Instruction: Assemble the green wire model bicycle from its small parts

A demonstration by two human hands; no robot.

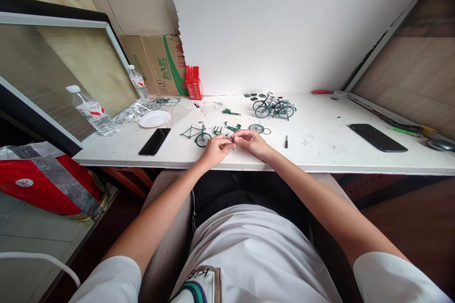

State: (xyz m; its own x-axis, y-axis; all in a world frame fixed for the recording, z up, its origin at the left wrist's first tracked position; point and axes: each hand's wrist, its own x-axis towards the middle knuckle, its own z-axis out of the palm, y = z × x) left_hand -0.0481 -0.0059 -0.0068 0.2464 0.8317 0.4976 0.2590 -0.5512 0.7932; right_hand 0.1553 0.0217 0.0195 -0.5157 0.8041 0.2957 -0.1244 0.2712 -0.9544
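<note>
My left hand (217, 150) and my right hand (251, 143) meet above the front of the white table, fingertips pinched together. Whatever small piece they pinch is too small and too covered to name. Just left of them a green model bicycle frame (192, 131) stands with one wheel (203, 139) and handlebars attached. Loose green parts (232, 128) lie behind my fingers. Beyond my right hand rest a spoked wheel (256, 128) and a thin black ring (267, 131). A short dark screwdriver-like tool (286, 141) lies to the right.
Model bicycles (273, 108) stand at the back. A phone (155, 142) and white plate (155, 119) lie left, near water bottles (93, 111) and a red box (194, 86). On the right are a black phone (377, 138) and a mouse (441, 145). The table's front edge (302, 169) is close.
</note>
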